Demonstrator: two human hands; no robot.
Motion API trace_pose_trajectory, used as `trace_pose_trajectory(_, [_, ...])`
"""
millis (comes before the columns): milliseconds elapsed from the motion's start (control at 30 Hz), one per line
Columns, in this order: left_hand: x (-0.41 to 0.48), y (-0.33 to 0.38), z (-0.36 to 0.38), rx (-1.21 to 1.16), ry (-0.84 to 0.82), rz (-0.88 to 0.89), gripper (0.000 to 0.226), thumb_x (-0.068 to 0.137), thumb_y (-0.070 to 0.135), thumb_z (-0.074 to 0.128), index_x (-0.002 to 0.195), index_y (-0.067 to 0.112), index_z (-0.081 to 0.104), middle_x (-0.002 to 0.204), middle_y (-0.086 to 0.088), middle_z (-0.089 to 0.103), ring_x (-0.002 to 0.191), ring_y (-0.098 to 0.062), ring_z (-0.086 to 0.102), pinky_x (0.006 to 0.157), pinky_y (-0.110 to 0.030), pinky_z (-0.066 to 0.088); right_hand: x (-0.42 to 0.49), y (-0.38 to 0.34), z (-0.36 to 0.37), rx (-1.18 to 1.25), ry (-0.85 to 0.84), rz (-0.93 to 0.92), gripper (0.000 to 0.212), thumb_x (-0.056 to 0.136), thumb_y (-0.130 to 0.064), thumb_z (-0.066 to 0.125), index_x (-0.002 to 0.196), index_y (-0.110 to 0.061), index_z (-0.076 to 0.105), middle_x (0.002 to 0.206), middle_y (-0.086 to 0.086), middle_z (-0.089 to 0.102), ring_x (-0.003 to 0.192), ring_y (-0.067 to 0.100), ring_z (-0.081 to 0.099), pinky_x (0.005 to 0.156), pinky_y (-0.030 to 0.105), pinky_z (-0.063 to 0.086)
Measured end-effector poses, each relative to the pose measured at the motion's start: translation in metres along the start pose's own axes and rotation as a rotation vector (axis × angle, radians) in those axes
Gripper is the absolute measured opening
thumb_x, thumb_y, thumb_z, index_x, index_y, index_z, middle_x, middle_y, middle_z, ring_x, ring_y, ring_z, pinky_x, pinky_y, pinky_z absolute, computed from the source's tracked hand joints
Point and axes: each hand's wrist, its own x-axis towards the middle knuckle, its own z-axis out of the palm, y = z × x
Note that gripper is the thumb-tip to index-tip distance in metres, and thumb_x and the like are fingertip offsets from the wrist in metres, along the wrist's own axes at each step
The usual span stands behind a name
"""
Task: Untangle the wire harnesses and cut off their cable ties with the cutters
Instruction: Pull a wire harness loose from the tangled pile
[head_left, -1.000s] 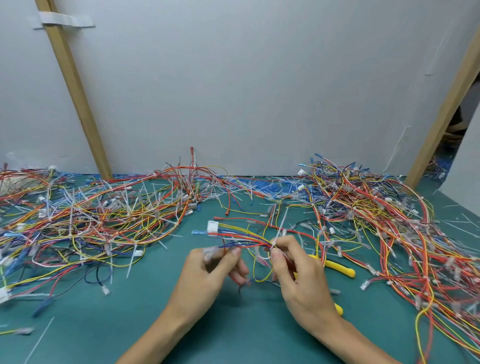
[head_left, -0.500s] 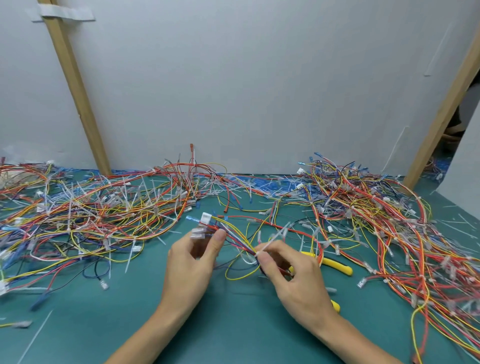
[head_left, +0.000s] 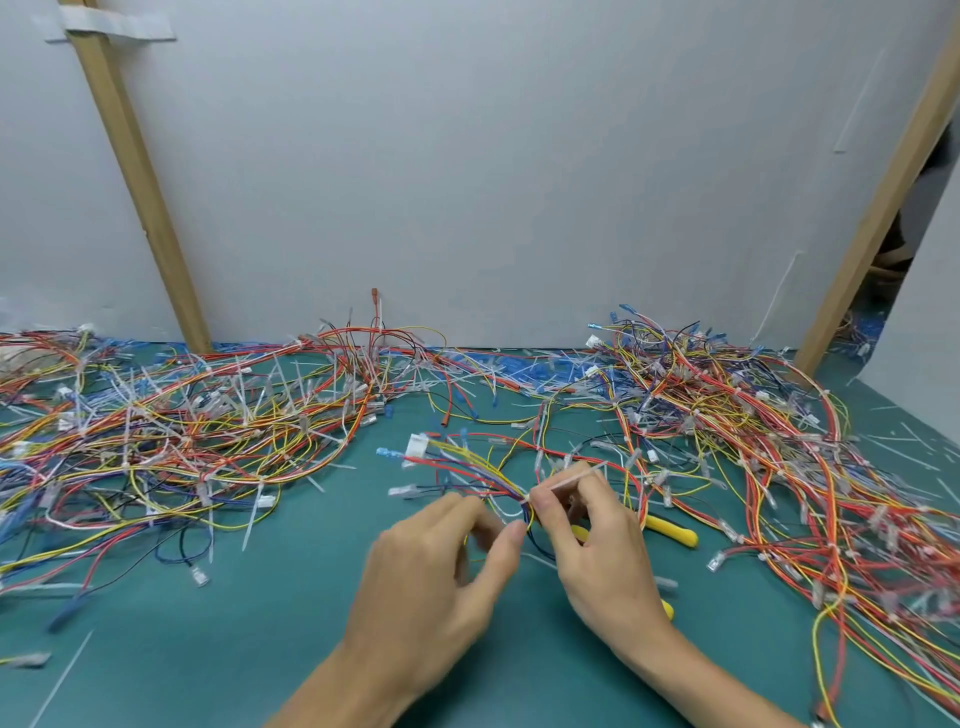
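Observation:
A small wire harness (head_left: 467, 467) with a white connector (head_left: 417, 444) lies on the green mat (head_left: 234, 649), fanned out to the upper left. My right hand (head_left: 597, 540) pinches it at a white cable tie (head_left: 566, 480), whose tail sticks out to the upper right. My left hand (head_left: 441, 566), blurred, has its thumb and curled fingers closed on the harness wires just left of the tie. The yellow-handled cutters (head_left: 672, 531) lie on the mat, mostly hidden under my right hand.
A big tangled pile of harnesses (head_left: 182, 436) covers the left of the mat, and another pile (head_left: 753, 441) fills the right. Cut tie scraps (head_left: 909, 452) litter the far right. A white wall with wooden battens (head_left: 140, 176) closes off the back.
My left hand has let go of the connector end and slid down and right along the wires toward my right hand. The right hand keeps its pinch at the tie.

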Motion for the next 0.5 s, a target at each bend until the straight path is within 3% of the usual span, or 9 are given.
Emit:
trace_pose_trajectory(67, [-0.004,0.002,0.01,-0.109,-0.076,-0.151,0.014,0.096,0.047,0.059,0.091,0.034,0.062,0.085,0.019,0.067,0.062,-0.01,0.06,0.066,-0.026,0.048,-0.001,0.0,0.001,-0.02,-0.01,-0.032,0.015,0.097,-0.035,0.059,0.086,-0.025,0.062,0.086,-0.013,0.062,0.079,0.01,0.06,0.071,0.018,0.042])
trace_pose_trajectory(133, [-0.004,0.003,0.015,-0.222,-0.075,-0.241,0.01,0.094,0.045,0.063,0.097,0.035,0.065,0.093,0.018,0.071,0.057,-0.01,0.062,0.069,-0.026,0.05,-0.002,-0.002,0.001,-0.018,-0.025,-0.055,0.011,0.095,-0.031,0.059,0.087,-0.025,0.062,0.086,-0.015,0.063,0.079,0.009,0.061,0.072,0.021,0.044])
trace_pose_trajectory(233, [0.0,0.001,0.016,-0.423,-0.058,-0.362,0.009,0.089,0.04,0.07,0.093,0.031,0.069,0.097,0.015,0.073,0.045,-0.012,0.058,0.052,-0.024,0.046,-0.003,-0.005,0.003,-0.037,-0.077,-0.11,0.007,0.097,-0.03,0.058,0.09,-0.03,0.061,0.088,-0.019,0.062,0.081,0.01,0.061,0.073,0.029,0.047])
trace_pose_trajectory(400, [0.003,-0.005,0.015,-0.518,-0.058,-0.406,0.015,0.089,0.035,0.071,0.089,0.02,0.071,0.053,0.001,0.063,0.04,-0.013,0.05,0.046,-0.018,0.036,-0.002,-0.008,0.002,0.01,-0.126,-0.079,0.014,0.097,-0.038,0.057,0.087,-0.029,0.062,0.079,-0.019,0.062,0.069,0.015,0.063,0.064,0.029,0.049])
trace_pose_trajectory(500, [0.005,-0.006,0.012,-0.45,-0.062,-0.363,0.016,0.09,0.037,0.072,0.086,0.022,0.068,0.047,0.002,0.058,0.039,-0.013,0.054,0.046,-0.019,0.038,-0.003,-0.01,0.002,0.003,-0.116,-0.089,0.014,0.098,-0.032,0.058,0.086,-0.026,0.061,0.077,-0.022,0.061,0.066,0.011,0.062,0.057,0.017,0.043])
